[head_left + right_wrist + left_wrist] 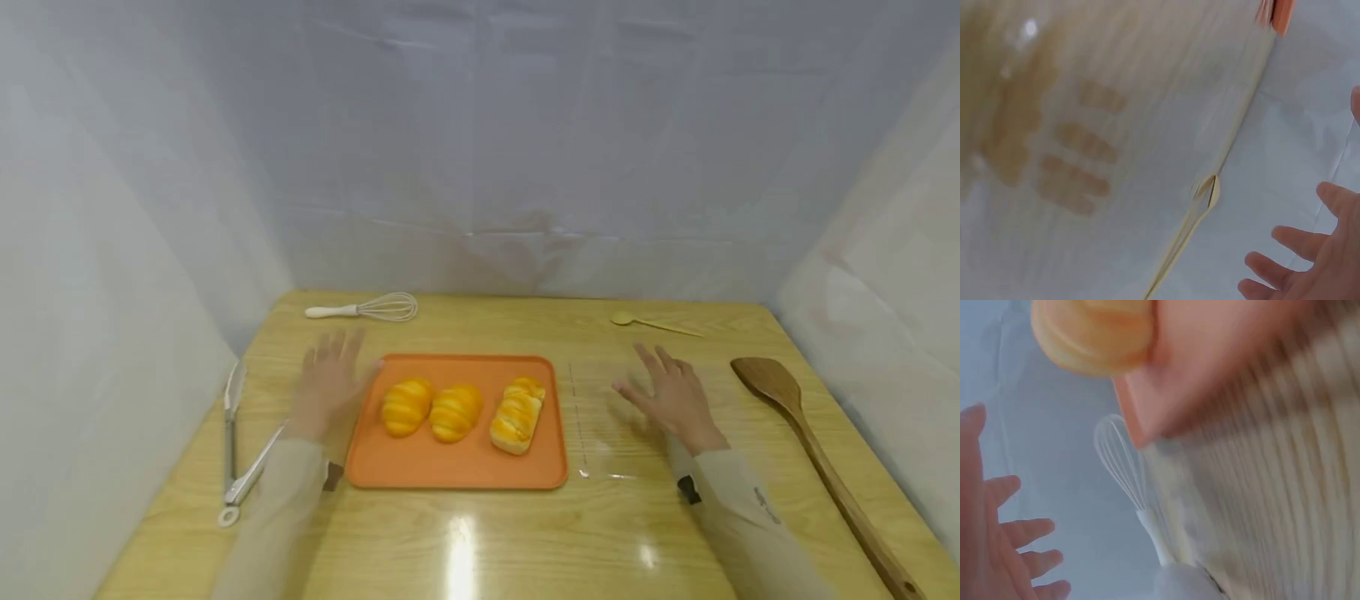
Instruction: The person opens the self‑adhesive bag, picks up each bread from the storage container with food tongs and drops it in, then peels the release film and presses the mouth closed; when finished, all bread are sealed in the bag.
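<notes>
Seemingly a makeshift studio with kitchen touches: pale sheeting (480, 142) fills the upper frame and both sides around a wood-grain tabletop (555, 542) bearing a whisk (357, 310) left of centre and a wooden spatula (824, 462) lower right.

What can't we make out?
Tongs, head view: one tip, behind left hand or sleeve.
That hand, head view: too blurred for detail.
Clear item, head view: full outline too faint.
Roll, left wrist view: rest cut by top edge.
Spoon, right wrist view: handle cut by bottom edge.
</notes>
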`<control>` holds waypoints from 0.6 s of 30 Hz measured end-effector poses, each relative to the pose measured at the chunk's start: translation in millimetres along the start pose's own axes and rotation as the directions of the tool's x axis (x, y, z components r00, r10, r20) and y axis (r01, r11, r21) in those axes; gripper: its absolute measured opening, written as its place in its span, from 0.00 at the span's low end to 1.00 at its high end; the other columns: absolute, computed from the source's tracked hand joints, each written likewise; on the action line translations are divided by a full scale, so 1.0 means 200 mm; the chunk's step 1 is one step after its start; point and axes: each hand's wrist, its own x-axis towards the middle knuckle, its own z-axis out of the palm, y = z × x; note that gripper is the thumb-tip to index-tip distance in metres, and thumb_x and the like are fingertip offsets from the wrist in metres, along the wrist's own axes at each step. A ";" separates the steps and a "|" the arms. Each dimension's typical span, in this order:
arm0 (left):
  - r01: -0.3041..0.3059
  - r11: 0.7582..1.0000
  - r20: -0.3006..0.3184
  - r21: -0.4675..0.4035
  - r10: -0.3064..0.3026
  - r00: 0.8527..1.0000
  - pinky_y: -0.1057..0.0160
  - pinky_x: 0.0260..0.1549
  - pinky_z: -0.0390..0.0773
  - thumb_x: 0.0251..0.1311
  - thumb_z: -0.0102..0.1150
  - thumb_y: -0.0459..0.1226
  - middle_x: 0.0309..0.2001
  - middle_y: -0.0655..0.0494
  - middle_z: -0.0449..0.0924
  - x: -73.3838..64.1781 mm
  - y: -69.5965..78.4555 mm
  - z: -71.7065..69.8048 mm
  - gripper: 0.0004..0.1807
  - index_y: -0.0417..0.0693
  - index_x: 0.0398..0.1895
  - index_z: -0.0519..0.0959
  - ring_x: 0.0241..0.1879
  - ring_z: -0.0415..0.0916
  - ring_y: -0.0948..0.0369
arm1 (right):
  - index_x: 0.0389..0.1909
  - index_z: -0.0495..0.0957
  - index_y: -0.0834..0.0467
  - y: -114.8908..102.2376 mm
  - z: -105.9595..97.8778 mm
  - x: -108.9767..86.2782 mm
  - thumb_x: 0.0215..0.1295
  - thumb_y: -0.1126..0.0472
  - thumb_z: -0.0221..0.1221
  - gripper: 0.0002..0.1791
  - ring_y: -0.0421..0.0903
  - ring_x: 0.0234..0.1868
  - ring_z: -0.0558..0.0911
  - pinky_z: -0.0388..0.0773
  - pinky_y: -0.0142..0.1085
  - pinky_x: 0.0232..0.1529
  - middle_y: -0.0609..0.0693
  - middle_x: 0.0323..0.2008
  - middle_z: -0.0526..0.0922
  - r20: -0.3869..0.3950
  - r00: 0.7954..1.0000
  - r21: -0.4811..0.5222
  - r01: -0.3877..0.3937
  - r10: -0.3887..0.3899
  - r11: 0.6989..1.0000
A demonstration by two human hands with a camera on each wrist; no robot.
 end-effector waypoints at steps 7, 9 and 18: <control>-0.199 0.977 -0.147 -0.070 0.187 0.971 0.39 0.67 0.62 0.68 0.54 0.43 0.66 0.30 0.66 -0.02 0.25 0.02 0.30 0.33 0.67 0.66 0.67 0.62 0.35 | 0.75 0.54 0.58 0.00 0.04 -0.02 0.67 0.34 0.52 0.45 0.76 0.63 0.63 0.59 0.70 0.61 0.72 0.68 0.63 0.067 0.998 0.016 -0.020 0.019 1.000; -0.277 0.957 -0.215 -0.084 0.254 0.943 0.40 0.63 0.68 0.64 0.59 0.39 0.62 0.31 0.71 -0.03 0.36 0.03 0.26 0.33 0.62 0.71 0.64 0.67 0.37 | 0.75 0.56 0.58 0.00 0.05 -0.03 0.67 0.34 0.52 0.45 0.75 0.62 0.65 0.62 0.70 0.59 0.72 0.66 0.66 0.075 0.997 0.024 -0.020 0.018 1.000; -0.501 0.861 -0.300 -0.094 0.455 0.839 0.44 0.62 0.72 0.62 0.59 0.34 0.59 0.36 0.76 -0.10 0.84 0.14 0.20 0.35 0.56 0.76 0.60 0.73 0.42 | 0.65 0.71 0.62 0.00 0.07 -0.10 0.66 0.45 0.59 0.33 0.69 0.57 0.72 0.67 0.66 0.58 0.69 0.58 0.75 0.069 0.996 0.122 0.041 -0.050 0.992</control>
